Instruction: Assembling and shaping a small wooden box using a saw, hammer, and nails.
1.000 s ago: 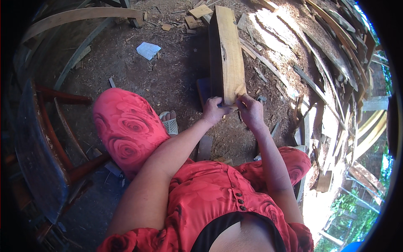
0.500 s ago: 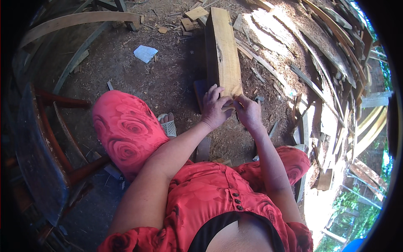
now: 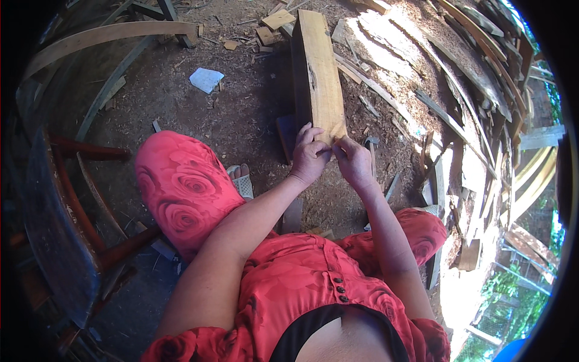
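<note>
1. The wooden beam (image 3: 325,78), squared and pale on top with a darker left side, runs lengthwise away from the person above the ground (image 3: 247,90); its near end is at the hands.
2. The left hand (image 3: 310,155) is at the near left corner of the wooden beam. Its upper fingers are bent over that corner, and its thumb points toward the other hand. Whether these fingers are clamped on anything cannot be told.
3. The right hand (image 3: 354,160) is at the near right corner, just beside the left hand. Its fingers are bunched with the tips turned down to the near edge; whether they pinch something small there cannot be told.
4. A hammer-like tool (image 3: 372,141) with a metal head is just right of the right hand.
5. Beneath the left side of the wooden beam, near its close end, is a dark block (image 3: 284,137), partly hidden.
6. Farther off on the ground, left of the beam, lies a flat whitish piece (image 3: 206,80); small wood scraps (image 3: 278,19) lie near the beam's far end.
7. Long rough boards (image 3: 476,78) are heaped along the right side of the ground; a dark wooden chair (image 3: 63,229) is at the left.
</note>
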The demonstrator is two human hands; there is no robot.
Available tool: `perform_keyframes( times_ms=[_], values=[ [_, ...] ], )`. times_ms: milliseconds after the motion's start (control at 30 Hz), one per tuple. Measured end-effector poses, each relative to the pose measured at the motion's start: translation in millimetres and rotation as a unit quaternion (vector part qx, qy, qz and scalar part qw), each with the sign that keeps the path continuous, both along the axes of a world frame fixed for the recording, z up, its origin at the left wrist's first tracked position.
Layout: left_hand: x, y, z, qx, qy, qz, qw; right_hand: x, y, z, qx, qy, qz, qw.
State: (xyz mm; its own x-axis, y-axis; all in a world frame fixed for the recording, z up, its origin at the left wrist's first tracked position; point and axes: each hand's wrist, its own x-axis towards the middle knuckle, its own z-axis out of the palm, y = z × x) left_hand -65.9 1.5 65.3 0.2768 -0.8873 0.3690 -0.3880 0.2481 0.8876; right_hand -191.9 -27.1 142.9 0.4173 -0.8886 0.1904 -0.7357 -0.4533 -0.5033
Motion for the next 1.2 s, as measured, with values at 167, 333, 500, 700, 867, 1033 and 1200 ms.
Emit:
perform_keyframes(
  times_ms=[167,333,500,700,867,1033,1200],
  values=[
    [0.3,0.3,1.0,0.0,-0.003,0.004,1.0,-0.1,0.8,0.3,-0.001,-0.005,0.005,1.0],
    [2.3,1.7,1.1,0.002,-0.004,-0.002,1.0,1.5,2.0,4.4,0.004,-0.003,0.007,1.0],
    [-0.2,3.7,-0.3,-0.001,0.001,0.001,1.0,1.9,0.9,4.7,0.007,0.006,0.004,1.0],
    [2.7,2.8,-1.4,-0.005,0.007,-0.012,1.0,-0.7,-0.8,0.4,0.014,-0.006,-0.005,1.0],
    [2.9,3.1,-3.6,-0.009,0.001,-0.015,1.0,-1.4,-0.3,0.4,0.019,-0.008,-0.009,1.0],
    [2.8,4.5,-3.0,0.001,0.01,-0.017,1.0,-3.5,-1.0,1.7,0.027,-0.004,0.004,1.0],
    [3.1,4.8,-0.8,0.005,0.005,-0.017,1.0,-1.4,-0.1,3.8,0.011,-0.01,0.004,1.0]
  ],
)
